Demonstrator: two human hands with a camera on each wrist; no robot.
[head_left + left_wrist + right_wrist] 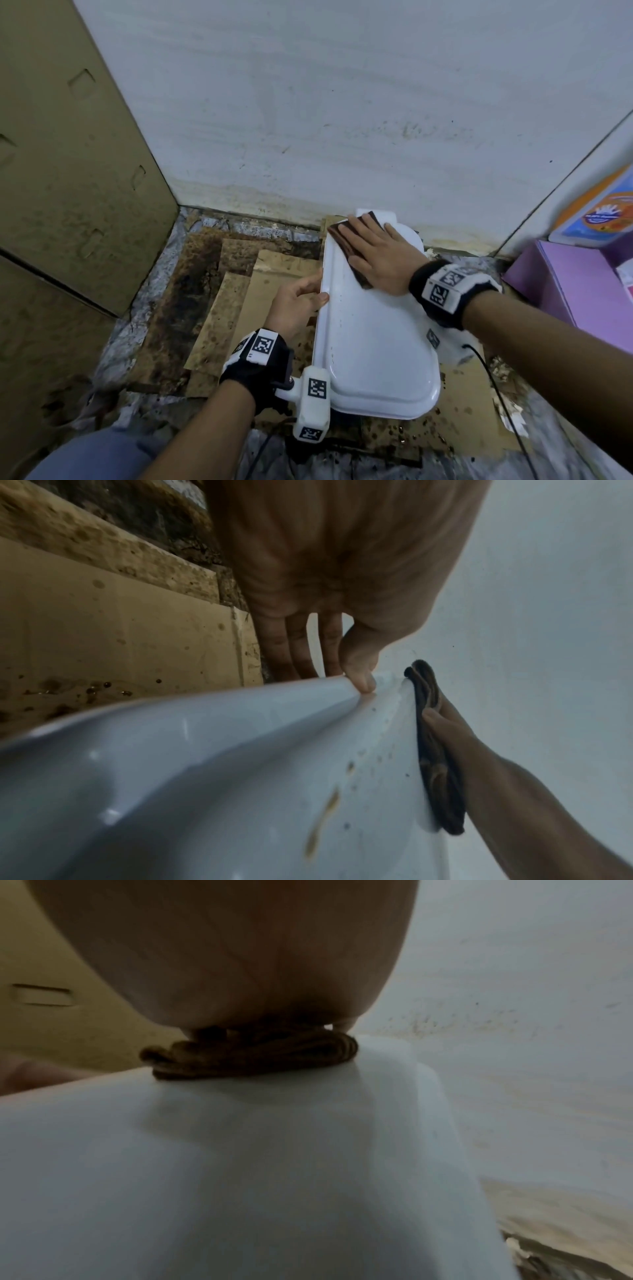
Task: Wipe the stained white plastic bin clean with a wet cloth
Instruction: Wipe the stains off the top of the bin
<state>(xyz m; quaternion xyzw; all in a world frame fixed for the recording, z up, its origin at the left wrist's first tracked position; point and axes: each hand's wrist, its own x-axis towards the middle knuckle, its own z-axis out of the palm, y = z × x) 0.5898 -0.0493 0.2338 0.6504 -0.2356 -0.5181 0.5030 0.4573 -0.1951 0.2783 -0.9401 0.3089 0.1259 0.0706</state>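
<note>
A long white plastic bin [373,342] lies upside down on stained cardboard, its flat bottom facing up. My right hand [380,260] lies flat with straight fingers on a folded dark brown cloth [346,246], pressing it onto the bin's far end. My left hand [301,301] grips the bin's left edge, thumb on top and fingers down the side. In the left wrist view the thumb [359,669] sits on the bin [205,777], which carries brown streaks and specks, and the cloth [435,764] lies under the other hand. In the right wrist view the cloth [250,1053] is pressed under the palm on the bin [240,1177].
Stained cardboard sheets [233,301] cover the floor in a corner. A spotted white wall [342,120] stands behind, a cardboard box [68,171] on the left. A purple box [575,284] and a colourful packet [603,212] sit at right. A black cable [496,387] trails near the bin.
</note>
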